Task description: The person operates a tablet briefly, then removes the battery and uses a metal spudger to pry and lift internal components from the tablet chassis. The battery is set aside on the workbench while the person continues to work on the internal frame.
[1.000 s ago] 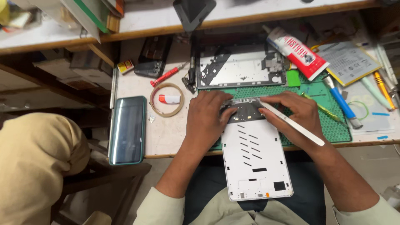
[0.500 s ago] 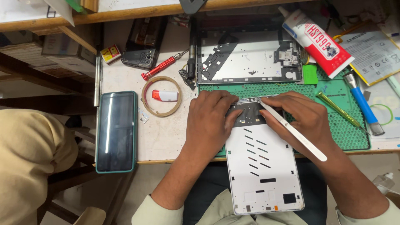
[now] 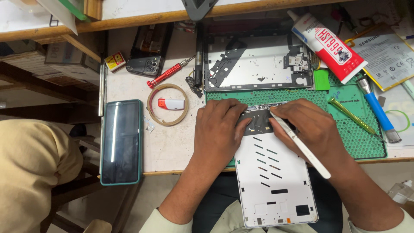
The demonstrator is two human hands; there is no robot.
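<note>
Left hand [image 3: 220, 129] flat on the white tablet shell [image 3: 276, 181], fingers half curled and pressing its dark top end, gripping nothing. Right hand [image 3: 312, 129] closed in a pen grip on a white pry tool [image 3: 302, 146], tip on the shell's top edge, handle slanting back over the wrist. Shell lying lengthwise, top end on the green mat [image 3: 362, 138], lower end hanging off the table edge over the lap. Beyond the shell, on the mat's far edge, a grey tablet frame [image 3: 258, 64], flat and open side up. Right of the shell: brass-coloured tool [image 3: 353, 116], blue-handled brush [image 3: 379, 114], red-and-white glue tube [image 3: 330, 45] lying partly over the frame's corner. Left of the shell: tape ring [image 3: 168, 105] with a small red-and-white stick inside, red screwdriver [image 3: 166, 74], dark phone [image 3: 121, 141] face up at the table edge, another phone [image 3: 148, 51] back side up farther off. Nothing between hands and shell.
</note>
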